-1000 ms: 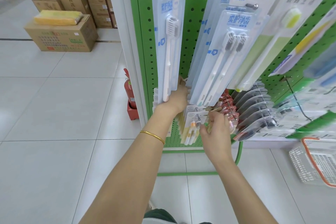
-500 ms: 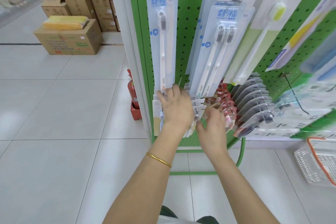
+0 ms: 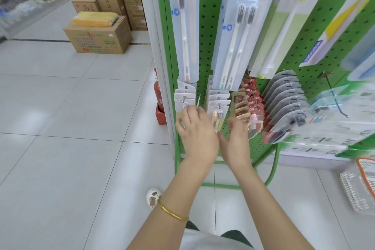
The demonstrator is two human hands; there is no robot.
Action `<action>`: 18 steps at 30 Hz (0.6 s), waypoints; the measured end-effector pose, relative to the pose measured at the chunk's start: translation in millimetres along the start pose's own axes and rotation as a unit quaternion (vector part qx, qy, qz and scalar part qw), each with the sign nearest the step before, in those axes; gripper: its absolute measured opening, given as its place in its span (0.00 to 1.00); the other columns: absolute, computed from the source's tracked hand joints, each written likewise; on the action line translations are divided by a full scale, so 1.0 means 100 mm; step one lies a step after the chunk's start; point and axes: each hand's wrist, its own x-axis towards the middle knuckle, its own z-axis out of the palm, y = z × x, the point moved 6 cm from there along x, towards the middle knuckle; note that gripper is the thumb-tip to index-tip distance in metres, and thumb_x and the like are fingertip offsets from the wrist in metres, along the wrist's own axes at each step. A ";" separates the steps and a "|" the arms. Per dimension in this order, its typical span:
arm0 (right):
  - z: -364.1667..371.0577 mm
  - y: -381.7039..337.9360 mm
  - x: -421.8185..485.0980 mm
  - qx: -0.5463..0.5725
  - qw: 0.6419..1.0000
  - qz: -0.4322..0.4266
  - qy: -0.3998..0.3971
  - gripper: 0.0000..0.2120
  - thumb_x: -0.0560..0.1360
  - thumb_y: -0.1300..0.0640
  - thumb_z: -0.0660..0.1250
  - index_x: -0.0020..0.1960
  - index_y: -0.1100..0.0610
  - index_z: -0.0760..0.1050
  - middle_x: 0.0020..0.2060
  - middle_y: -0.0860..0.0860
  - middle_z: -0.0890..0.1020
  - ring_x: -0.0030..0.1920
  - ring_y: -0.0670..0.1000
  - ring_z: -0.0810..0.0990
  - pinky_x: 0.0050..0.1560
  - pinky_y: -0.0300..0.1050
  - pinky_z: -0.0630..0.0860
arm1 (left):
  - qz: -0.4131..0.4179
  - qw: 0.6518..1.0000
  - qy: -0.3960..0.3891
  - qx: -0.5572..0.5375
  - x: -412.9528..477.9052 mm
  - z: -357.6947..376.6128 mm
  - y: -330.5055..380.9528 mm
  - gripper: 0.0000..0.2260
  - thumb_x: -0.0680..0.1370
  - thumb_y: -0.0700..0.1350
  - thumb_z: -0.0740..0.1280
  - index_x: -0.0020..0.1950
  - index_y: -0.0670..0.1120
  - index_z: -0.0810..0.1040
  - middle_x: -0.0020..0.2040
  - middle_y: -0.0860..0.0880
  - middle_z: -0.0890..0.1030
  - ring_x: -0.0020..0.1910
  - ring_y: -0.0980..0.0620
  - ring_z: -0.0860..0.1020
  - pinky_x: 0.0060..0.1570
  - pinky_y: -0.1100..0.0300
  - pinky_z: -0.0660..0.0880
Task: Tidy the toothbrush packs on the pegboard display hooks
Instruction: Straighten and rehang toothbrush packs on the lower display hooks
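Left hand (image 3: 197, 134) has dropped off the long toothbrush packs (image 3: 185, 26) to the small packs (image 3: 184, 97) low at the pegboard's (image 3: 209, 32) left edge. Fingertips are on them, but pinching or just touching? Can't tell. Right hand (image 3: 236, 140) sits alongside, fingers loose, holding nothing, just below the mid-row small packs (image 3: 218, 103). Best approach imo: square each stack w/ both hands, slide cards back on the hook, faces fwd.

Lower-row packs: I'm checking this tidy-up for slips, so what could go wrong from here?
The left hand is at the small packs directly below a long hanging pack; lifting could knock that pack askew. The right hand, blurred, is close beside the red packs and might brush them crooked.
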 end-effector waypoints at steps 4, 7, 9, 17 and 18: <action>0.02 0.04 -0.11 0.041 0.999 -0.002 -0.023 0.20 0.75 0.63 0.66 0.65 0.64 0.68 0.59 0.57 0.72 0.60 0.56 0.72 0.61 0.49 0.70 | 0.023 0.991 -0.038 -0.126 -0.24 -0.10 -0.02 0.23 0.68 0.28 0.61 0.63 0.36 0.73 0.62 0.42 0.69 0.58 0.42 0.72 0.58 0.50 0.71; 0.00 0.09 -0.17 0.102 0.993 0.022 -0.050 0.19 0.78 0.56 0.64 0.66 0.62 0.69 0.59 0.53 0.73 0.59 0.53 0.73 0.60 0.45 0.69 | 0.031 0.977 -0.018 -0.209 -0.36 -0.22 -0.03 0.24 0.72 0.29 0.60 0.68 0.39 0.69 0.63 0.48 0.65 0.54 0.52 0.73 0.52 0.59 0.73; -0.01 0.11 -0.21 0.148 0.985 0.043 -0.078 0.19 0.80 0.54 0.61 0.67 0.61 0.69 0.62 0.51 0.74 0.61 0.49 0.72 0.60 0.39 0.66 | 0.031 0.967 0.036 -0.251 -0.40 -0.27 -0.06 0.19 0.74 0.32 0.61 0.66 0.39 0.71 0.62 0.51 0.66 0.57 0.67 0.68 0.56 0.75 0.66; -0.24 0.16 -0.31 0.248 0.963 0.037 -0.101 0.08 0.81 0.61 0.58 0.47 0.56 0.76 0.40 0.46 0.77 0.39 0.37 0.73 0.42 0.28 0.68 | -0.074 0.894 0.064 -0.437 -0.27 -0.19 -0.05 0.12 0.77 0.35 0.64 0.58 0.48 0.74 0.54 0.58 0.70 0.54 0.63 0.74 0.53 0.73 0.70; -0.25 0.14 -0.32 0.255 0.962 0.036 -0.092 0.09 0.80 0.62 0.59 0.43 0.57 0.74 0.36 0.48 0.75 0.36 0.39 0.71 0.40 0.31 0.67 | -0.065 0.902 0.072 -0.422 -0.25 -0.19 0.00 0.11 0.77 0.35 0.63 0.57 0.46 0.75 0.53 0.58 0.70 0.54 0.65 0.72 0.54 0.74 0.67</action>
